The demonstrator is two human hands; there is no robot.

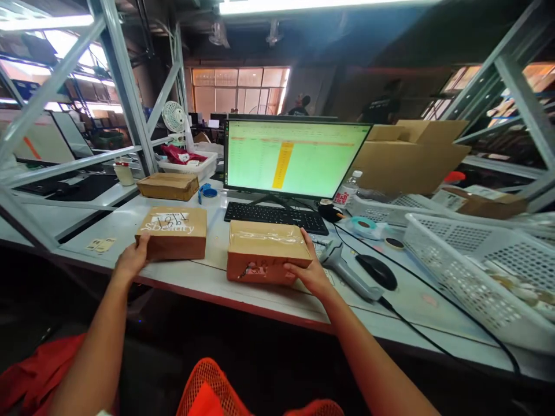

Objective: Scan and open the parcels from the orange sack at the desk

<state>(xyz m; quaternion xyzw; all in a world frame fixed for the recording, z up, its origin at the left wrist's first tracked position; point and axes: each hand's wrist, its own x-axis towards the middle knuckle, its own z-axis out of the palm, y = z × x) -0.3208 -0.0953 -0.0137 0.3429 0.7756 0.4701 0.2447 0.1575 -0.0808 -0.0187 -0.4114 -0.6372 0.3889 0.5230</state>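
Two brown cardboard boxes lie on the white table (203,276) in front of me. My left hand (132,259) holds the left end of the printed box (173,231), which carries white lettering and a label on top. My right hand (309,269) grips the right end of the taped box (264,249), thumb on its front face, fingers over the top edge. The taped box has clear tape across its top and a torn red patch on its front.
Behind the boxes stand a black keyboard (277,217) and a monitor (295,157) showing a green spreadsheet. A barcode scanner (347,268) and mouse (377,270) lie right of my hand. White baskets (477,271) fill the right side. A third box (168,186) sits farther back.
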